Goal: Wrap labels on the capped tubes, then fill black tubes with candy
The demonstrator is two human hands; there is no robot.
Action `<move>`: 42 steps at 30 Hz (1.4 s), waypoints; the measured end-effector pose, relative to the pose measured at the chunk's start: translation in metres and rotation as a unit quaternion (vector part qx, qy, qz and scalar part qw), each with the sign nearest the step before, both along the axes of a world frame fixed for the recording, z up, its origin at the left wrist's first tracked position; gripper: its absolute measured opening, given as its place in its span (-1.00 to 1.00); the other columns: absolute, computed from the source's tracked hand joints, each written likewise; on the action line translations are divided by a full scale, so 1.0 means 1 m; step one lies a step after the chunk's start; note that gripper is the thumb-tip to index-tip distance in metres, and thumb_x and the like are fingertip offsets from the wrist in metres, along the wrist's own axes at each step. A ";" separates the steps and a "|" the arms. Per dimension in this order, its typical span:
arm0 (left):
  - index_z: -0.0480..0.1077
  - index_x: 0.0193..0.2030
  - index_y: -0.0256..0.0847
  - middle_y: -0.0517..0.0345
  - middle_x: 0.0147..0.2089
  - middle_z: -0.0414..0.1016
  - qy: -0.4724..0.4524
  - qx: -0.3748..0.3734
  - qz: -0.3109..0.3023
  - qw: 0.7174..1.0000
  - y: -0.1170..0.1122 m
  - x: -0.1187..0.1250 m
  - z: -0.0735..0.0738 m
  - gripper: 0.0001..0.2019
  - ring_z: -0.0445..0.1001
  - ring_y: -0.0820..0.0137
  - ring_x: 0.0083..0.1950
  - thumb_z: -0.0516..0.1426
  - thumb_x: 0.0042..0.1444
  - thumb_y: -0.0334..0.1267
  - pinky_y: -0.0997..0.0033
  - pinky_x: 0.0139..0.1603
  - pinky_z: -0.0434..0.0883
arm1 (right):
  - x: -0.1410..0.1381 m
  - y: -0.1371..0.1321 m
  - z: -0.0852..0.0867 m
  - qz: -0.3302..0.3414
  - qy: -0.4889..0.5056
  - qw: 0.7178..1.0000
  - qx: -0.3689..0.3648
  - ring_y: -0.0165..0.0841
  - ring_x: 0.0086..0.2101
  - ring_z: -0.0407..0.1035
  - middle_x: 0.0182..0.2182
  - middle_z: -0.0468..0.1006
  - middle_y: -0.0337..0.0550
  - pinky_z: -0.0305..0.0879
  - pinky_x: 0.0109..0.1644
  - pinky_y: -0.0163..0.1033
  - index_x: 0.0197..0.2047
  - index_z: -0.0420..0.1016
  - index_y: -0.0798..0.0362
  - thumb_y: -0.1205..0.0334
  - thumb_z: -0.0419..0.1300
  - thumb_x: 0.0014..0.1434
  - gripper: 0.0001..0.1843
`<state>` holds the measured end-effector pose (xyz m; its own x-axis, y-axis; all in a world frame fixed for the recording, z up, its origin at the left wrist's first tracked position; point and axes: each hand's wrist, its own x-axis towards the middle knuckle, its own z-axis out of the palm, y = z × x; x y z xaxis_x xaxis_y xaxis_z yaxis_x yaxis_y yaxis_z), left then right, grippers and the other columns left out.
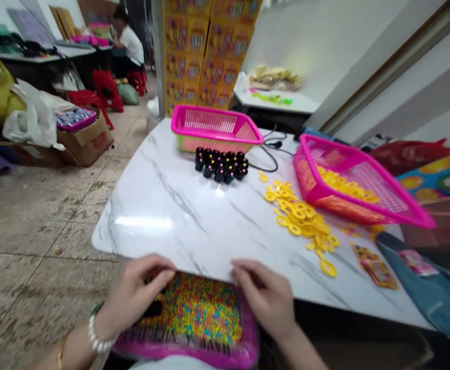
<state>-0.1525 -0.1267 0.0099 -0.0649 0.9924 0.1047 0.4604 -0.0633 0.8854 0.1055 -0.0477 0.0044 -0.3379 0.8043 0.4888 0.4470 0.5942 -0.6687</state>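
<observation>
My left hand (142, 285) is at the near edge of the white marbled table (163, 205), thumb and fingertips drawn together. What they hold, if anything, I cannot make out. Across from it my right hand (267, 295) is also curled at the edge, its thumb and forefinger close together and slightly blurred. Between and below them a magenta tray (250, 339) rests at my lap, partly under the tabletop. Small multicoloured beads (201, 308) fill it. A black object (153, 309) shows under my left hand.
Small black bottle-like pieces (220, 165) stand grouped before a pink basket (217, 134). Yellow ring-ended plastic pieces (302, 218) lie heaped beside another pink basket (363, 205). Packets (377, 267) lie at right. Yellow boxes (205, 56) are stacked behind; a person (130, 46) sits far left.
</observation>
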 end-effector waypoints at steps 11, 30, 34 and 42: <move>0.56 -0.05 -0.30 -0.14 -0.03 0.53 0.369 -0.142 -0.101 0.913 -0.057 -0.027 -0.091 -0.78 0.49 0.15 -0.02 0.19 0.17 -0.44 0.11 0.05 0.47 | -0.040 -0.039 -0.100 0.195 -0.205 0.950 -0.133 -0.32 -0.28 0.60 -0.27 0.71 -0.11 0.52 -0.14 -0.25 -0.16 0.61 0.02 0.38 0.13 0.28 -0.79; 0.53 -0.37 -0.35 -0.12 -0.32 0.49 0.384 -0.066 -0.138 0.910 -0.039 0.014 -0.090 -0.76 0.47 0.15 -0.17 0.12 0.27 -0.32 0.13 -0.08 0.45 | -0.046 -0.037 -0.079 0.155 -0.469 0.856 -0.156 -0.03 -0.14 0.51 -0.03 0.53 0.28 0.40 -0.11 -0.06 -0.08 0.53 0.22 0.46 0.06 0.23 -0.74; 0.52 -0.06 -0.30 -0.05 -0.15 0.53 0.313 -0.027 -0.154 0.937 -0.028 -0.006 -0.083 -0.80 0.49 0.25 -0.08 0.14 0.30 -0.25 0.24 0.02 0.47 | -0.042 -0.051 -0.088 0.194 -0.462 0.851 -0.159 -0.15 -0.05 0.47 -0.10 0.58 0.03 0.36 0.03 -0.18 -0.07 0.53 0.10 0.37 0.15 0.26 -0.80; 0.48 0.13 -0.28 -0.14 -0.03 0.45 0.364 -0.056 -0.198 0.908 -0.054 -0.054 -0.076 -0.65 0.36 0.12 0.03 0.15 0.21 -0.37 0.02 0.12 0.40 | -0.011 -0.052 -0.110 0.156 -0.405 0.884 -0.173 -0.03 0.02 0.40 -0.02 0.57 0.15 0.34 0.10 0.02 0.06 0.53 0.14 0.42 0.11 0.27 -0.67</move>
<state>-0.2069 -0.1805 -0.0665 0.3446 0.9302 -0.1265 0.8877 -0.2790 0.3664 0.0943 -0.0998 -0.1052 -0.6969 0.6636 -0.2719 0.7122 0.5958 -0.3712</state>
